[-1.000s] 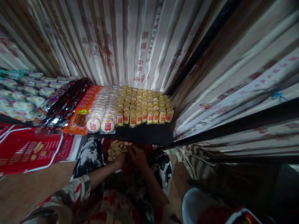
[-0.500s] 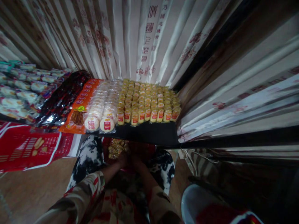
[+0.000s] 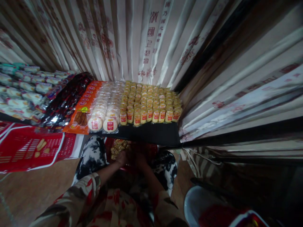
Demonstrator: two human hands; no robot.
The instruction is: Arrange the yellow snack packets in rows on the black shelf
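Dark glossy packets (image 3: 65,102) lie at the seated person's (image 3: 115,206) ten o'clock, orange packs (image 3: 82,110) and round white cakes (image 3: 104,118) at eleven. Close in, toward twelve, gold-wrapped pieces (image 3: 117,147) lie in a red container (image 3: 151,149), left hand (image 3: 121,158) at their near edge, right hand (image 3: 141,160) beside it, both too shadowed for me to tell the grip. Yellow packets (image 3: 150,105) stand toward one, a white tub (image 3: 193,201) at four.

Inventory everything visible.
Pleated curtains: several, cream, behind
Tabletop: one, black, centre
Wrapped packets: many, white, left
Glossy packets: many, dark, left
Flat packet: one visible, orange, left
Round cakes: many, white, centre
Small blocks: many, yellow, centre
Printed item: one, red, left
Container: one, red, between knees
Wrapped pieces: many, golden, inside
Bucket: one, white, right
Floor: one, brown, below
Trousers: one, mottled, below
Sleeves: two, patterned, below
Left grip: one, bare, at pieces
Right grip: one, bare, alongside
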